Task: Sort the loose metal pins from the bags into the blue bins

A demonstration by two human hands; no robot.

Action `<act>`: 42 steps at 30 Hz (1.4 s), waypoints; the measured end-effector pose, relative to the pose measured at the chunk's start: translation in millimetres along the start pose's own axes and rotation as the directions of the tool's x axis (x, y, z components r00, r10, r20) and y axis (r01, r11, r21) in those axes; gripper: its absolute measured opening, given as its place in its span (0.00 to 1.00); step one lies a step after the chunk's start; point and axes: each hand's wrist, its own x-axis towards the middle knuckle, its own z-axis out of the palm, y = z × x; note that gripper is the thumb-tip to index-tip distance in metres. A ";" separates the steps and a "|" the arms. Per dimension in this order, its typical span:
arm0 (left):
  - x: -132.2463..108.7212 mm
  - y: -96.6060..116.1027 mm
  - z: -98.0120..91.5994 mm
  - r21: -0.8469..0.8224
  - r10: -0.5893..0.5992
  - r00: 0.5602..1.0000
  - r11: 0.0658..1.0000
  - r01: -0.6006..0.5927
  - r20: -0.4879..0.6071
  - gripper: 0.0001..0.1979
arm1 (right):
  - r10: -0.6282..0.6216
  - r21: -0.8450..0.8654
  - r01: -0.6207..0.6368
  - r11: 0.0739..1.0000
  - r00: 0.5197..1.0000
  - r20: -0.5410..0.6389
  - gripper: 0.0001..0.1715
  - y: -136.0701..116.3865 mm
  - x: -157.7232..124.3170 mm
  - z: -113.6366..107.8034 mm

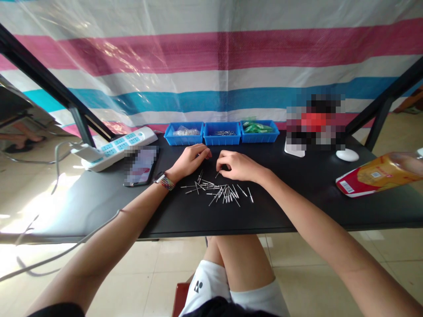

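A loose pile of silver pop rivets point(226, 192), thin pins with thicker collars, lies on the black tabletop point(185, 215). My right hand point(238, 165) is just above the pile, thumb and forefinger pinched on a single pop rivet point(217, 175) pointing downward. To its left, my left hand point(192, 159) rests in front of the blue bins with its fingers curled in. Whatever those fingers hold, if anything, is hidden. The middle blue bin point(222, 140) contains more pop rivets, and it stands behind both hands.
The left blue bin point(183, 140) holds clear plastic bags; the right blue bin point(260, 138) holds green packets. A power strip point(119, 147) and a phone point(142, 166) lie left. At right are a white mouse point(347, 155) and a red-and-yellow bottle point(376, 174). A cable point(99, 229) crosses the front-left edge.
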 end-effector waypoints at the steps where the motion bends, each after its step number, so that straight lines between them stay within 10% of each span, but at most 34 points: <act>1: 0.1 0.8 -0.4 -0.003 0.004 1.000 1.000 -0.004 0.003 0.22 | 0.008 0.009 -0.008 1.000 1.000 -0.013 0.07 2.7 0.7 -1.2; 16: -4.1 4.9 0.9 0.024 0.101 0.995 0.995 -0.100 -0.022 0.08 | 0.335 0.686 -0.127 0.716 0.925 -0.178 0.15 21.0 20.2 25.5; 42: -3.8 4.8 -2.9 0.067 0.015 0.999 0.998 -0.013 -0.032 0.17 | 0.412 0.737 -0.098 0.669 0.874 -0.258 0.20 14.3 18.0 23.5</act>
